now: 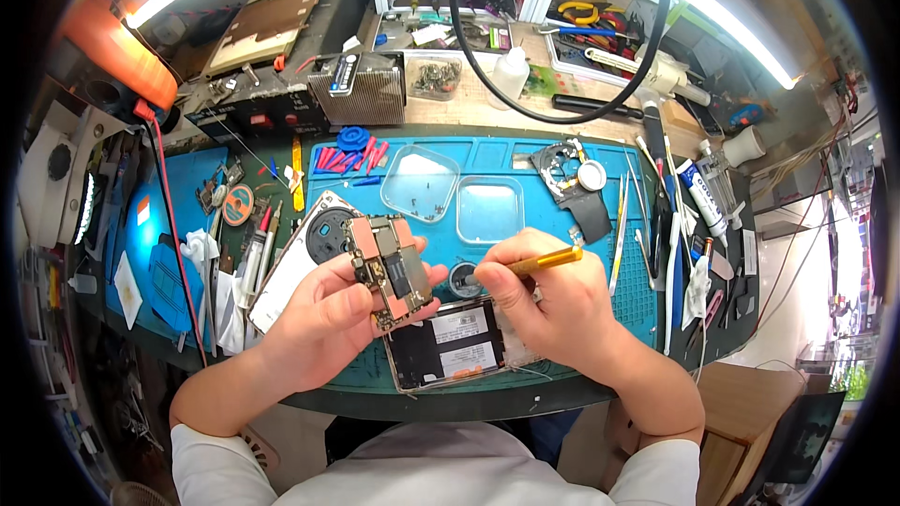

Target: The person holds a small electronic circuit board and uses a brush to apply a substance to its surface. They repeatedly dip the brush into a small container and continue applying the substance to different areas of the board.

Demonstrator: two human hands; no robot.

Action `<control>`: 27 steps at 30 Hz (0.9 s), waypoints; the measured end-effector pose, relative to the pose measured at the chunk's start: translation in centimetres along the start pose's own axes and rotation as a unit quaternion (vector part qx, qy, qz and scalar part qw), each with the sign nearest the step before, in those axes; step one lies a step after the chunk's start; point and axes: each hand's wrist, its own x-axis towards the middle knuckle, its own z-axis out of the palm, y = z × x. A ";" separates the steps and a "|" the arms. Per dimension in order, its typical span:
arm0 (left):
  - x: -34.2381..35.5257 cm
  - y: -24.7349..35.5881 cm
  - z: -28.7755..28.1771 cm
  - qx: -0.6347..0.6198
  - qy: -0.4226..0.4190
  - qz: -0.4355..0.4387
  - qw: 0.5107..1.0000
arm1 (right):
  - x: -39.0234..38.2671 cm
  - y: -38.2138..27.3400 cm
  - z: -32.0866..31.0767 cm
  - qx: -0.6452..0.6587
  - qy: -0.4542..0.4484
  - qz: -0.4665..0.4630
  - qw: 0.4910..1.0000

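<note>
My left hand (pixel 323 314) grips a phone circuit board (pixel 398 267) by its edge. The board is tilted, with copper-coloured patches and a dark chip toward me. Between thumb and fingers, my right hand (pixel 562 295) pinches a slim gold-handled tool (pixel 548 260); its working end is hidden by the fingers. Those fingertips are beside a small round jar (pixel 462 278) with a dark inside. Below both hands lies an opened phone body (pixel 445 353), its black interior and white labels showing. A white phone back panel (pixel 298 257) with a round black camera ring leans left of the board.
Two clear plastic trays (pixel 421 185) (pixel 490 210) sit on the blue work mat (pixel 553 318), one holding small screws. Farther right are a dismantled phone part (pixel 572 178), tweezers (pixel 620 234) and a glue tube (pixel 701 198). A black cable loop (pixel 454 14) hangs overhead.
</note>
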 end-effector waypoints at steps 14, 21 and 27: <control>0.0 -0.1 -0.1 -0.003 0.000 -0.003 1.000 | -0.1 -0.5 -0.1 0.070 -0.003 0.140 0.988; -0.1 -0.2 -0.1 -0.009 0.000 0.001 1.000 | -0.1 -0.6 -0.3 0.127 0.005 0.193 0.973; -0.1 -0.1 -0.1 -0.011 -0.005 0.004 1.000 | 0.1 -0.5 -0.8 0.192 -0.003 0.251 0.949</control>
